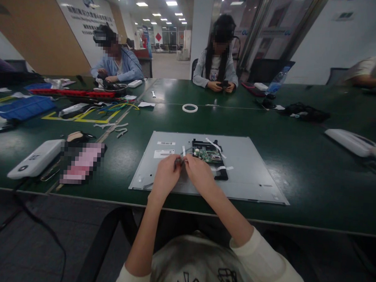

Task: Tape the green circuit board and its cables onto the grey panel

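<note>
A flat grey metal panel [251, 168] lies on the table in front of me. Fixed near its middle is a black plastic bracket [223, 174] with a green circuit board [211, 156], and white tape strips [217, 147] cross it. From the board's left side a thin grey cable [189, 151] runs toward my hands. My left hand [167, 173] is closed, with a small dark bundle, apparently of this cable, in its fingertips. Beside it, my right hand [200, 172] pinches with thumb and forefinger at a white tape strip [184, 150]; what lies in that pinch is hidden.
A tape roll [189, 108] lies beyond the panel. To the left are a white power bank [37, 158], a pink phone [82, 164], white cable scraps [117, 128] and a blue tray [25, 107]. Two people sit across the table. At right lies another white device [350, 142].
</note>
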Tool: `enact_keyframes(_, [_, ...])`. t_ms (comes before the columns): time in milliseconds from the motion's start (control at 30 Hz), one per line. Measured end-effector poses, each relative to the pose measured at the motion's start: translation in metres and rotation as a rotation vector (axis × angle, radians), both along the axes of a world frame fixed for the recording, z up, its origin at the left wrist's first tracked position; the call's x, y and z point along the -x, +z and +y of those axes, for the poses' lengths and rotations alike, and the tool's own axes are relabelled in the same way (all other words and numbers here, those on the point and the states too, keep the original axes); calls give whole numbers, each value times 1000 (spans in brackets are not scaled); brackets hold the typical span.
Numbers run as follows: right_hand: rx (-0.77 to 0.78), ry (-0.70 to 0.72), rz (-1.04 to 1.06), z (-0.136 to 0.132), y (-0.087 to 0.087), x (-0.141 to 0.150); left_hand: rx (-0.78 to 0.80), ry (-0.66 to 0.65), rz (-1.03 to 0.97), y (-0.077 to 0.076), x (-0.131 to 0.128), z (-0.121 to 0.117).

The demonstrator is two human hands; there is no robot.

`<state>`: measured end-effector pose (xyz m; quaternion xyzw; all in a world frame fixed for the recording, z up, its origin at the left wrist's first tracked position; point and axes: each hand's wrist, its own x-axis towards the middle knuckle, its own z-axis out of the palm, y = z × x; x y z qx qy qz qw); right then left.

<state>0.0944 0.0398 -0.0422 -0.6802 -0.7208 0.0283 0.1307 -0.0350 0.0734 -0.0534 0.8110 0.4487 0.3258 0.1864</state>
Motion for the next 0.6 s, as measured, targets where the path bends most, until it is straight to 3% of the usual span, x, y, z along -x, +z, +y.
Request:
enact_keyframes(100, [4,-5,-23,-1,0,0,-21,7,22,5,-4,3])
enact_keyframes(333, [-27,56,-53,-3,0,2,33,-158,288,21,-15,23])
enact_keyframes(467, [-55,90,-3,-10,0,5,98,-172,442,24,-14,29])
enact_keyframes(600, [-97,113,63,-24,-2,7,77,-160,475,22,-13,31])
